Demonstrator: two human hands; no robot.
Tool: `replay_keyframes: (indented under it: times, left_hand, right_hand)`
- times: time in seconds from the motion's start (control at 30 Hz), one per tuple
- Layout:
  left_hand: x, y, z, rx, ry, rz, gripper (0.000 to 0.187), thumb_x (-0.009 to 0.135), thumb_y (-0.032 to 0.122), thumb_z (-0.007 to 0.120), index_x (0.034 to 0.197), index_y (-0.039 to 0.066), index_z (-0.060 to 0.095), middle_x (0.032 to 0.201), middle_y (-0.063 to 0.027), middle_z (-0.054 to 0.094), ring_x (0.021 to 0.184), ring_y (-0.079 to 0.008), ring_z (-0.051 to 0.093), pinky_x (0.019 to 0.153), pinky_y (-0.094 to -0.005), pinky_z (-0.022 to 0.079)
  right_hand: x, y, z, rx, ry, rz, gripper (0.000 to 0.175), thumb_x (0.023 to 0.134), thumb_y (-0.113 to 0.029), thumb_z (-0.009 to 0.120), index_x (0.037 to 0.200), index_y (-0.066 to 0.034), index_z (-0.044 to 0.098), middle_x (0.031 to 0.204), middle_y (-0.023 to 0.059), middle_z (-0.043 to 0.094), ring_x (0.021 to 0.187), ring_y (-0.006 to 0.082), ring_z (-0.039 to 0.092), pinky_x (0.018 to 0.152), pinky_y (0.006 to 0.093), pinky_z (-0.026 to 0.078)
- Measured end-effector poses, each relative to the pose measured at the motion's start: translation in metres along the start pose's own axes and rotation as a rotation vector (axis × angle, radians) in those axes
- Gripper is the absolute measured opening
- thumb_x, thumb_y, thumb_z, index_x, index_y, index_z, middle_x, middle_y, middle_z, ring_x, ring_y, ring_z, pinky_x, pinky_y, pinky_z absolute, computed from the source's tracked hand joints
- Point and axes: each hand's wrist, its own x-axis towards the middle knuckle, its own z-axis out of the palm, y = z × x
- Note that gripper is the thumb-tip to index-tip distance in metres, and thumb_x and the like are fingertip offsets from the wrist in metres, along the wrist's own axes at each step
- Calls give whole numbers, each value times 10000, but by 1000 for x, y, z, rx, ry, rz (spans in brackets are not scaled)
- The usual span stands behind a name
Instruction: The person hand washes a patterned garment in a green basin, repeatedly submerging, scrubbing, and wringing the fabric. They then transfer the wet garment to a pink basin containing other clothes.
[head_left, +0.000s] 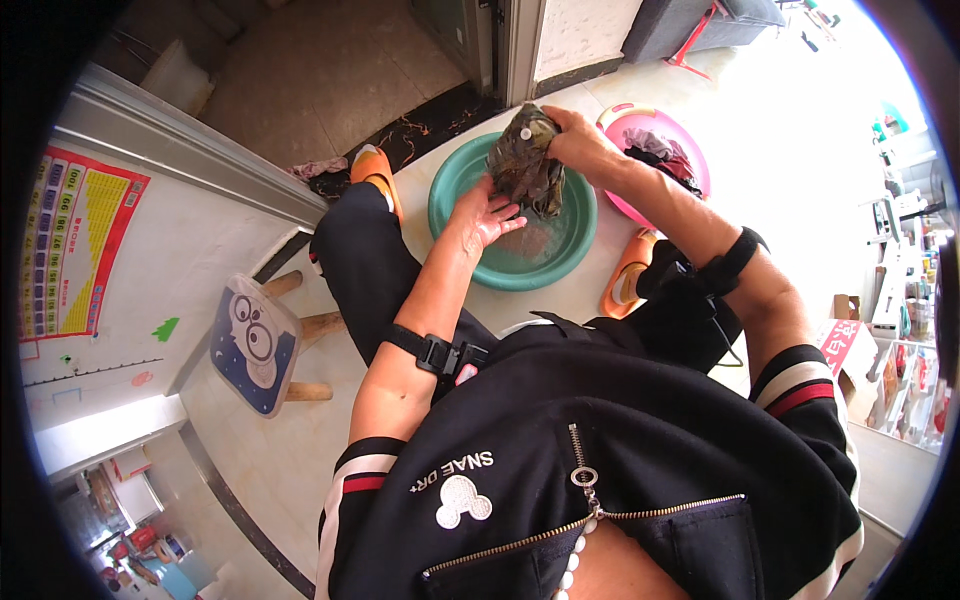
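Observation:
A wet, dark camouflage-patterned cloth (529, 161) with a round pale button hangs bunched above a green plastic basin (517, 279). My right hand (581, 142) grips it at its upper right side. Against its lower left edge lies my left hand (491, 214), palm up with the fingers spread; whether it bears any of the cloth's weight cannot be told. Cloudy water stands in the basin beneath. Beside it on the right, a pink basin (703, 150) holds several crumpled garments (664, 154) in grey, black and dark red.
Orange slippers (386, 184) are on my feet, either side of the green basin. A low wooden stool (259, 341) with a cartoon seat stands left. Behind the basin runs a dark stone doorsill (420, 131), with a pink cloth (319, 168) near it. A grey sofa (675, 30) stands at the top right.

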Motion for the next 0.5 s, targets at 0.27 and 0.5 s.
replay_keyframes:
  times: [0.27,0.5]
  left_hand:
    - [-17,0,17,-155,21,2,840,797,712,355,1278,23,329,1225,-214,393,980,-415,511,815,-568,461]
    - [-29,-8,36,-226,-459,-84,994,668,847,218,1211,46,448,1179,-227,494,1027,-354,556,797,-473,516]
  right_hand:
    - [-2,-15,-2,59,60,-126,429,686,-23,537,1114,2,560,948,136,633,887,185,581,792,291,450]
    - [-22,-18,17,184,99,-72,407,670,55,503,1071,4,554,919,98,612,882,176,563,793,289,449]
